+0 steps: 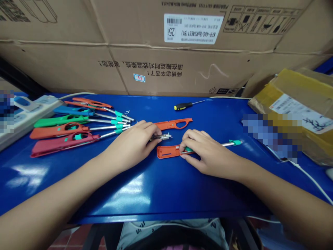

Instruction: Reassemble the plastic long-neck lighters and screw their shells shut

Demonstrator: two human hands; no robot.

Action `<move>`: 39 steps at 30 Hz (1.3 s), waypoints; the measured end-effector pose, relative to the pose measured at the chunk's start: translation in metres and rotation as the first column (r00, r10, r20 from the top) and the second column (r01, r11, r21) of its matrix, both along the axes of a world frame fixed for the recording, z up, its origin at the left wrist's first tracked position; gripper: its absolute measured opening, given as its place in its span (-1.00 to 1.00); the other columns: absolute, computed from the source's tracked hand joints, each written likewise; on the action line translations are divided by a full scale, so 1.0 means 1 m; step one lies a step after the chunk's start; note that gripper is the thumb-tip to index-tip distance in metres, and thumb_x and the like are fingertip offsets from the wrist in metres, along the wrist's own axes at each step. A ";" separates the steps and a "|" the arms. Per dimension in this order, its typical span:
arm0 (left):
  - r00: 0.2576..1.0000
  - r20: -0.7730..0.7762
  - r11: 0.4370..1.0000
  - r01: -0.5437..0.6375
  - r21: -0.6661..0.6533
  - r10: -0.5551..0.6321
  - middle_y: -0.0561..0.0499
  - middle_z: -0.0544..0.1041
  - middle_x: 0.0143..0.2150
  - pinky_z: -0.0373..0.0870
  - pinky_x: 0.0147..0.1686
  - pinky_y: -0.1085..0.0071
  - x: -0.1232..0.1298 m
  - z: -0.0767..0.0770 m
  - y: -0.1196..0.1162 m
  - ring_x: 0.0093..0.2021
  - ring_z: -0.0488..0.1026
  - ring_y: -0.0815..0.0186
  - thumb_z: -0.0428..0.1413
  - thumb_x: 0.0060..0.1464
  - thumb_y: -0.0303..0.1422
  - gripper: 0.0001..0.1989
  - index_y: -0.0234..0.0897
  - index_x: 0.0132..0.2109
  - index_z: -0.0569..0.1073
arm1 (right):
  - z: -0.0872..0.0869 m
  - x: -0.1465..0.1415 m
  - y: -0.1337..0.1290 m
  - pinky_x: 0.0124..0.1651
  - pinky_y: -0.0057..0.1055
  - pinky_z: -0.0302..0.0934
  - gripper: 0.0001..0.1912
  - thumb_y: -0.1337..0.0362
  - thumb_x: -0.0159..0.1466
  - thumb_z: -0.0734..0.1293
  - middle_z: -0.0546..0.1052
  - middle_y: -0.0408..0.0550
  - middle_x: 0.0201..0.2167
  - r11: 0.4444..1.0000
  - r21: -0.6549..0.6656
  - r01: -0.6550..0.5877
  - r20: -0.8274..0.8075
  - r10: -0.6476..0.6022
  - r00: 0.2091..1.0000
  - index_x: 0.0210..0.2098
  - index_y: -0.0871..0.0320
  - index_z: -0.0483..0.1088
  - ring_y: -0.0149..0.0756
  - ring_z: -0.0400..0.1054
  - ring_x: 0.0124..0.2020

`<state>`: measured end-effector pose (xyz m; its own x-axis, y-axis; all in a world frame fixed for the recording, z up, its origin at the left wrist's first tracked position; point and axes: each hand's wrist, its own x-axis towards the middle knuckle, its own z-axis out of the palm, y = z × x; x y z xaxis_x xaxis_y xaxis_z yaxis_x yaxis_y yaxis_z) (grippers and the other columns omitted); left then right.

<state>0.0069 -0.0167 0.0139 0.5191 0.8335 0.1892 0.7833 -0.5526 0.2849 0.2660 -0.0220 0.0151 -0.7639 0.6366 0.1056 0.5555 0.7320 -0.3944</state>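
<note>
My left hand (142, 140) pinches a small metallic part (164, 136) with a whitish tip. Behind its fingertips lies an orange shell half (171, 124) with a loop-shaped opening. My right hand (205, 152) is closed over a second orange shell (166, 152), open side up, with a bit of green showing under the fingers. From beneath that hand a metal rod with a teal tip (235, 142) sticks out to the right. Several lighters in red, orange, green and blue, such as the red one (62, 144), fan out left of my left hand.
A black and yellow screwdriver (184, 106) lies at the back of the blue table (117, 198). A large cardboard box (145, 62) stands behind. At left is a white power strip (33, 111); at right, a taped package (299, 107), a blurred object and a white cable (309, 178).
</note>
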 end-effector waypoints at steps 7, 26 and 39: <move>0.992 0.106 0.997 0.069 0.016 -0.071 -0.08 0.54 -0.11 0.42 -0.07 0.20 0.012 0.003 -0.014 -0.09 0.44 0.16 0.08 0.29 -0.38 -0.85 -0.29 -0.04 0.47 | 0.001 -0.002 -0.002 0.01 -0.17 0.17 -0.92 0.33 0.40 0.26 0.43 0.01 -0.09 0.999 -0.020 0.025 0.017 -0.024 1.000 -0.13 0.14 0.37 -0.18 0.30 -0.07; 0.990 0.136 0.998 0.053 -0.031 -0.049 -0.01 0.54 -0.19 0.43 -0.18 0.28 0.018 0.002 -0.024 -0.16 0.47 0.21 0.11 0.22 -0.42 -0.88 -0.24 -0.11 0.52 | 0.000 0.000 -0.001 -0.01 -0.21 0.17 -0.93 0.37 0.36 0.29 0.43 -0.03 -0.10 0.996 -0.069 0.059 -0.047 -0.062 0.997 -0.18 0.11 0.39 -0.22 0.30 -0.11; 0.976 0.211 0.993 0.082 -0.090 -0.062 -0.01 0.51 -0.18 0.42 -0.22 0.32 0.020 0.002 -0.026 -0.20 0.48 0.26 0.10 0.21 -0.43 -0.88 -0.25 -0.11 0.49 | 0.005 0.009 0.010 -0.02 -0.29 0.22 -0.91 0.44 0.28 0.33 0.45 -0.08 -0.21 0.980 -0.197 0.039 -0.125 -0.065 0.990 -0.26 0.12 0.40 -0.27 0.34 -0.12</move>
